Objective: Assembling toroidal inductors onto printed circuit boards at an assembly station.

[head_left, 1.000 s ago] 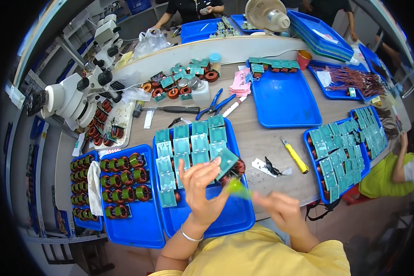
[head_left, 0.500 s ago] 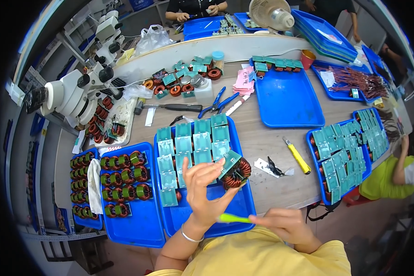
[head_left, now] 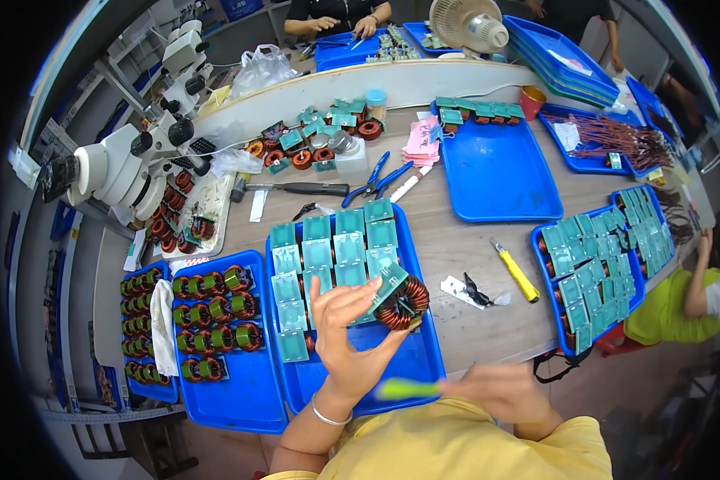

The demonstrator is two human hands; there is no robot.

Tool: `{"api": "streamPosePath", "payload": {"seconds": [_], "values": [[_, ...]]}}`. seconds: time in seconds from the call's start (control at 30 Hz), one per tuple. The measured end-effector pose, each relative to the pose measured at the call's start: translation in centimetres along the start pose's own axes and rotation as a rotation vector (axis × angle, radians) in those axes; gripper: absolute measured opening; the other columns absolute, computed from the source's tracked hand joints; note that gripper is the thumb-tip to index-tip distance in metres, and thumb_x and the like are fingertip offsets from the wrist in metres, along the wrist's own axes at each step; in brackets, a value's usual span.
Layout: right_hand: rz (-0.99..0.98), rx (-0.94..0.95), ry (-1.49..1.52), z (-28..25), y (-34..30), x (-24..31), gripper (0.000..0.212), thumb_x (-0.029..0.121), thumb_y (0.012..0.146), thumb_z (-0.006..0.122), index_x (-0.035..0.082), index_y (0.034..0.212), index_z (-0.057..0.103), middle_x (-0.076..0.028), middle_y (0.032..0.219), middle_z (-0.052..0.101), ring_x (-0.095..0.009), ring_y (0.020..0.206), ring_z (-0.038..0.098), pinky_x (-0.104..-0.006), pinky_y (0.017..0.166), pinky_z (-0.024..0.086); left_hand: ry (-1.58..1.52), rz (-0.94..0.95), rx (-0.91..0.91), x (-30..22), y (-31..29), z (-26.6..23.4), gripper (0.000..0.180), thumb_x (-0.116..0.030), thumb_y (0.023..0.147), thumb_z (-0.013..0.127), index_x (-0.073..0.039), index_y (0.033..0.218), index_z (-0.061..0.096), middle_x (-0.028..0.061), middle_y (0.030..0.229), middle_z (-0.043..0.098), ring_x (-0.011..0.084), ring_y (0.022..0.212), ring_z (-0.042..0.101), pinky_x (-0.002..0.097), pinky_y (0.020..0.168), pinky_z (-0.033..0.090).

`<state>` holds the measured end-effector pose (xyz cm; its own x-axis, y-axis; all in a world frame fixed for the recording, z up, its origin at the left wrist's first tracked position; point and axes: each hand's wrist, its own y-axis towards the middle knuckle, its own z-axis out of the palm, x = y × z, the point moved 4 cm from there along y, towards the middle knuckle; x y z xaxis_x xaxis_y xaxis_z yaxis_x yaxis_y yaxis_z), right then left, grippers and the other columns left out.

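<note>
Between the thumb and fingers of my left hand (head_left: 350, 344) is a copper-wound toroidal coil (head_left: 403, 306) mounted on a small green circuit board (head_left: 387, 286), raised and tilted over the middle blue tray (head_left: 352, 392). The coil side faces right. Below and to the right, my right hand (head_left: 496, 392) grips a slim lime-green tool (head_left: 406, 390); motion blurs it, so its kind is unclear. Its tip points left toward my left wrist, apart from the coil. Rows of green coil boards (head_left: 318, 253) lie board side up in the middle tray.
Left are blue trays of coils with green centres (head_left: 208, 310) and a white cloth (head_left: 164, 326). Beyond lie a hammer (head_left: 308, 189), blue pliers (head_left: 378, 180) and a microscope (head_left: 108, 172). A yellow cutter (head_left: 516, 272) and filled trays (head_left: 592, 280) are right. People sit across and at right.
The coil board in my left hand has turned slightly and shifted a little left. The lime-green tool is now more blurred. Across the bench, another person's hands have moved.
</note>
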<state>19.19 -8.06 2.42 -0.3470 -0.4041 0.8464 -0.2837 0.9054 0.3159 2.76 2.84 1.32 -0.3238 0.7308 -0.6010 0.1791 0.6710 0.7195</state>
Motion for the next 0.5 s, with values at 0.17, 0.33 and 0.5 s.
{"api": "streamPosePath", "payload": {"seconds": [0.17, 0.33, 0.5], "values": [[0.143, -0.432, -0.408, -3.0, 1.1, -2.0, 0.035, -0.007, 0.071, 0.059, 0.006, 0.103, 0.066, -0.008, 0.067, 0.056, -0.016, 0.057, 0.054, -0.0253, 0.049, 0.042, 0.033, 0.016, 0.026, -0.5, -0.1, -0.1, 0.056, -0.011, 0.053, 0.082, -0.010, 0.100, 0.052, 0.0046, 0.104, 0.063, 0.0232, 0.093, 0.055, 0.0486, 0.104, 0.025], [-0.023, -0.343, -0.416, -1.8, 0.7, -1.0, 0.032, -0.008, 0.070, 0.059, 0.005, 0.097, 0.068, -0.008, 0.062, 0.052, -0.017, 0.052, 0.049, -0.0263, 0.046, 0.038, 0.098, 0.035, 0.054, -0.8, 0.0, 0.0, 0.054, -0.010, 0.053, 0.082, -0.010, 0.098, 0.053, 0.0045, 0.103, 0.063, 0.0230, 0.091, 0.055, 0.0492, 0.104, 0.024], [-0.002, -0.483, -0.552, -3.7, 0.9, -1.5, 0.034, -0.011, 0.070, 0.056, 0.004, 0.098, 0.067, -0.009, 0.064, 0.053, -0.017, 0.052, 0.049, -0.0271, 0.047, 0.037, 0.090, 0.031, 0.058, -0.9, -0.1, 0.4, 0.053, -0.011, 0.053, 0.083, -0.010, 0.097, 0.054, 0.0044, 0.103, 0.063, 0.0228, 0.090, 0.056, 0.0495, 0.103, 0.025]]}}
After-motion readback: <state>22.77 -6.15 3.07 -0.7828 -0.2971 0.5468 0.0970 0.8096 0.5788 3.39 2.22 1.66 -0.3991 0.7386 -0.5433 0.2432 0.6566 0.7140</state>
